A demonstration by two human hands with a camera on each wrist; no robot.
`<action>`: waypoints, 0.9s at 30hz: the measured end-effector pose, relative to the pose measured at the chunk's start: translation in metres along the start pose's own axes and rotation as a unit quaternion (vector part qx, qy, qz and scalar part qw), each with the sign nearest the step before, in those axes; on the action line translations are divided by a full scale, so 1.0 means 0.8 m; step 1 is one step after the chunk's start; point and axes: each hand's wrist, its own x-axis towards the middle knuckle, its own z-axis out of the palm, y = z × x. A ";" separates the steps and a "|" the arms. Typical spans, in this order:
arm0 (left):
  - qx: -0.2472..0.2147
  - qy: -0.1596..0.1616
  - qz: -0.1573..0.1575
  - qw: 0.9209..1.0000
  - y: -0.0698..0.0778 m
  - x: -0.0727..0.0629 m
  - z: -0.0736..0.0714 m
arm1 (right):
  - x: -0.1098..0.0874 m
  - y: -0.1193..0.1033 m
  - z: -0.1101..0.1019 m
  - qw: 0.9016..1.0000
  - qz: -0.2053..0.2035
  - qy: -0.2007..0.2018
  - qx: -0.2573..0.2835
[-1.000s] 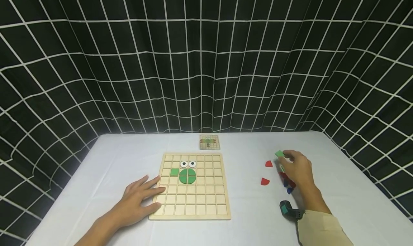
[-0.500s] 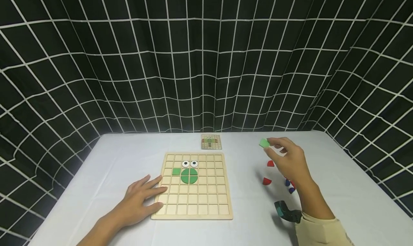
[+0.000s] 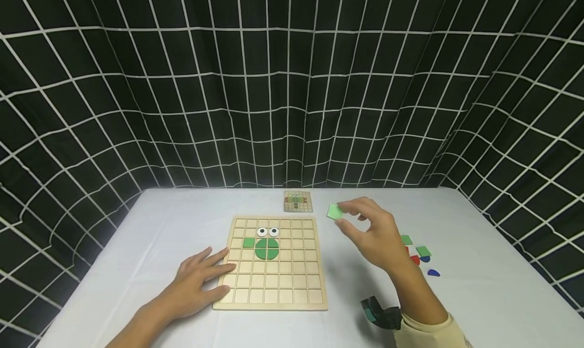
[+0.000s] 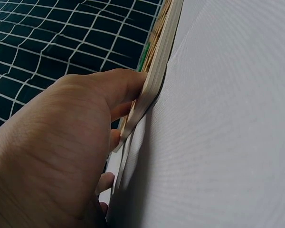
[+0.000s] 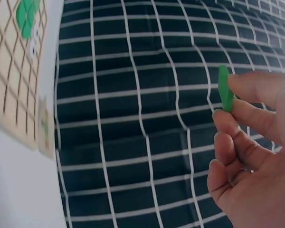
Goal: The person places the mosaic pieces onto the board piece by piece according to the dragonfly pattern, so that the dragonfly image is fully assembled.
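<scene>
Between thumb and fingers, my right hand (image 3: pixel 376 231) pinches a green square tile (image 3: pixel 334 211), raised above the table to the right of the board. In the right wrist view the tile (image 5: pixel 225 89) shows nearly edge-on. My left hand (image 3: pixel 196 287) lies with fingers spread on the left edge of the wooden grid board (image 3: pixel 292 282); the left wrist view shows its thumb against the board's side. On the board are two eye discs (image 3: pixel 267 232), a green circle of quarter pieces (image 3: pixel 266 248) and a green square (image 3: pixel 248 242) beside it.
Behind the board lies a small pattern card (image 3: pixel 298 201). To the right, partly hidden by my right arm, are green squares (image 3: pixel 423 250), red pieces (image 3: pixel 414 260) and blue pieces (image 3: pixel 433 273). A black gridded curtain (image 3: pixel 292 84) surrounds the white table (image 3: pixel 182 211).
My right hand has lifted the green square tile from near the loose pieces and carried it left toward the board, uncovering green squares. The left hand stays put on the board.
</scene>
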 end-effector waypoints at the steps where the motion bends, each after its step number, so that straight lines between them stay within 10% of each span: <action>1: 0.000 0.001 0.002 1.000 0.000 0.000 0.000 | 0.000 -0.005 0.003 1.000 0.001 -0.005 0.004; 27: -0.003 0.002 0.010 1.000 -0.001 0.000 0.001 | 0.012 -0.067 0.133 0.986 -0.019 -0.159 0.042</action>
